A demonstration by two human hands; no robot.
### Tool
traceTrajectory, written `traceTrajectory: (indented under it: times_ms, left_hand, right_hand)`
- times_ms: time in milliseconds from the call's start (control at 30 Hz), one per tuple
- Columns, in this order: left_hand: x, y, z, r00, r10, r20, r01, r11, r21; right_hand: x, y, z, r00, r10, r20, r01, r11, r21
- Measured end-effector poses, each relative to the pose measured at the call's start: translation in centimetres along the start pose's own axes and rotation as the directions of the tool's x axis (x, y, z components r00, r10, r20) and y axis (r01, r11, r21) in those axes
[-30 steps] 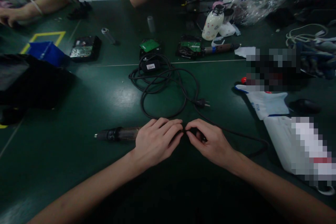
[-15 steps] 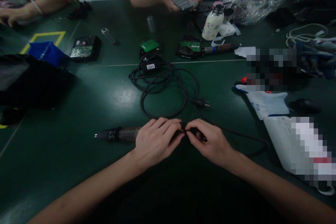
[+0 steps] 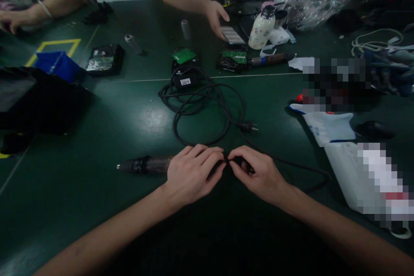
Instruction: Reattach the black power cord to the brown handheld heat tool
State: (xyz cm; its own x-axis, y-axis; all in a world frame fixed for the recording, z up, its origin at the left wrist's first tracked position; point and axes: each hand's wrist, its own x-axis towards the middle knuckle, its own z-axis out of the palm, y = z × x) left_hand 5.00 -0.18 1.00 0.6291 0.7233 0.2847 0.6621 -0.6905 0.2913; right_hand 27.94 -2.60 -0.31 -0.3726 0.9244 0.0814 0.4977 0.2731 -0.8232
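Left hand (image 3: 190,173) curled palm-down, right hand (image 3: 260,175) pinching, both nearly touching, forearms converging

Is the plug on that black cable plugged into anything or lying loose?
Loose: the plug lies on the table, prongs bare, no socket.

Tabletop (image 3: 97,138) dark green; coiled cable (image 3: 200,103) black. Blue bin (image 3: 54,64) by yellow tape outline (image 3: 48,44) at far left edge. Cream bottle (image 3: 261,30) speckled.
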Motion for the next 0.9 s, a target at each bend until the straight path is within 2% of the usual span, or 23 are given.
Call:
traceTrajectory:
  times_ms: [133,333,500,633,800,900]
  left_hand:
    - [0.00,-0.02,0.01,0.999,-0.025,-0.019,0.025,1.000,-0.002]
    - [0.02,-0.10,-0.14,1.000,0.014,0.007,-0.014,1.000,0.004]
    - [-0.03,-0.17,0.13,1.000,0.011,-0.014,-0.011,0.999,0.038]
    - [-0.34,-0.36,0.42,0.997,0.070,-0.015,-0.068,0.993,0.095]
    - [-0.71,-0.68,0.41,0.985,0.172,-0.009,-0.166,0.964,0.208]
    - [-0.79,-0.76,0.07,0.975,0.222,0.015,-0.219,0.947,0.237]
  right_hand:
    - [0.00,0.01,0.02,1.000,-0.004,-0.007,0.004,1.000,0.001]
    - [-0.01,-0.02,0.04,1.000,0.001,-0.006,-0.001,1.000,0.001]
    - [0.03,-0.05,-0.05,1.000,-0.001,-0.001,0.001,1.000,0.002]
    - [0.16,0.08,-0.14,1.000,-0.012,0.017,0.012,1.000,0.015]
    - [0.35,0.31,-0.11,0.995,-0.096,0.012,0.096,0.994,0.043]
    - [0.09,-0.05,-0.06,0.991,-0.132,0.002,0.132,0.991,-0.018]
